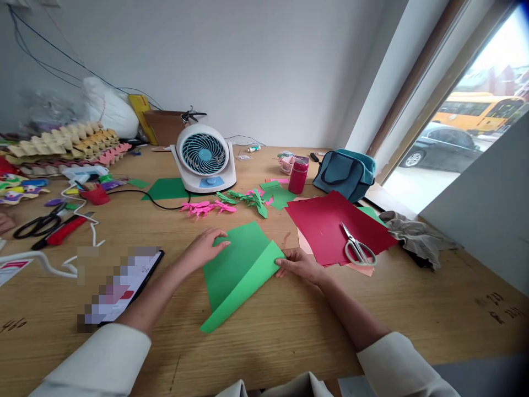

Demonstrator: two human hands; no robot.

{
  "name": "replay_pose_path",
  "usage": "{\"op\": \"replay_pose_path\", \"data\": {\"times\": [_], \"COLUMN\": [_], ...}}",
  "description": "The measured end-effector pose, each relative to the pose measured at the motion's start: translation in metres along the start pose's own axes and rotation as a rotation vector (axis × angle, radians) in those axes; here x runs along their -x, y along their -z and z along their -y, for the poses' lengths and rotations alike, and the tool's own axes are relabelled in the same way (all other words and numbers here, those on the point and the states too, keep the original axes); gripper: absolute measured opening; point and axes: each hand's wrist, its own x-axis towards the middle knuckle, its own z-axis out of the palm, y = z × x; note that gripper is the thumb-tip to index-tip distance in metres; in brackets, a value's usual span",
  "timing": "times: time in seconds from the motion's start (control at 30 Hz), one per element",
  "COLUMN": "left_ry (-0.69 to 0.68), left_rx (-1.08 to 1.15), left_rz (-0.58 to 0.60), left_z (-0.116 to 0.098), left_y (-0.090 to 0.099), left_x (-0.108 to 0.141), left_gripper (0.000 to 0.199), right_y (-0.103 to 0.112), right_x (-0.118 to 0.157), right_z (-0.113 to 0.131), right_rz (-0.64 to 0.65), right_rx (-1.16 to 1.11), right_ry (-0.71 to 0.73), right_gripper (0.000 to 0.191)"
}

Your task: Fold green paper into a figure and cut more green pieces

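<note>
A sheet of green paper [237, 251] lies in front of me on the wooden table, its near right side folded over in a lighter green flap [248, 286]. My right hand [300, 264] pinches the right corner of that flap between thumb and fingers. On the sheet's upper left edge rests my left hand [205, 248], fingers apart and holding nothing. Pink paper cutouts [202, 208] and green paper cutouts [258, 204] lie just beyond the sheet. To the right, scissors [357, 248] rest on red paper [330, 220].
A white fan [205, 157] stands at the back, near a red jar [298, 176] and a teal bag [347, 172]. At left lie a tablet [124, 292], black scissors [39, 225], a red utility knife [66, 230] and a white cable [41, 258]. Egg trays [66, 143] are stacked behind.
</note>
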Motion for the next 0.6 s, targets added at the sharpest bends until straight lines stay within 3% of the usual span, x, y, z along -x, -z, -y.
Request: {"op": "replay_pose_path", "data": {"times": [0.1, 0.3, 0.43, 0.6], "left_ry": [0.048, 0.15, 0.216, 0.182], "left_rx": [-0.121, -0.236, -0.228, -0.111], "left_rz": [-0.051, -0.001, 0.029, 0.017], "left_z": [0.002, -0.005, -0.011, -0.016], "left_y": [-0.012, -0.026, -0.029, -0.032], "left_x": [-0.02, -0.032, -0.033, -0.029], "left_gripper": [0.051, 0.061, 0.058, 0.053], "right_y": [0.002, 0.006, 0.007, 0.005], "right_x": [0.002, 0.005, 0.004, 0.004], "right_z": [0.001, 0.001, 0.003, 0.012], "right_rz": [0.03, 0.106, 0.002, -0.155], "right_rx": [-0.055, -0.153, -0.149, -0.031], "right_ry": [-0.009, 0.002, 0.059, 0.273], "right_gripper": [0.048, 0.04, 0.033, 0.024]}}
